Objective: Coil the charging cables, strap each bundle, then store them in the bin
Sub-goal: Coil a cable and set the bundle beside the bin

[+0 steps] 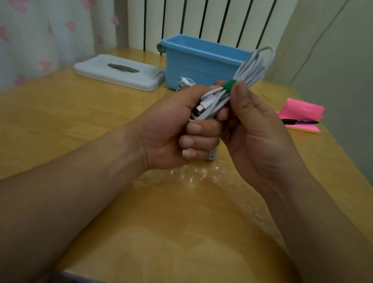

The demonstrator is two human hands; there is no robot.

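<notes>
Left hand (pixel 170 127) and right hand (pixel 255 136) tight around cable bundle (pixel 249 71); blue bin (pixel 197 66), white lid (pixel 118 75) beyond.

No text, label, brand, number or sign can be read anywhere here.

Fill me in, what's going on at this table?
A person is strapping a coiled white cable held above the wooden table. The left hand grips the coil's lower end, and the right hand pinches the green strap wrapped round its middle. The blue bin stands open behind, with its white lid lying to its left. The bundle is not in the bin yet. A loose white cable lies at the bin's foot.
</notes>
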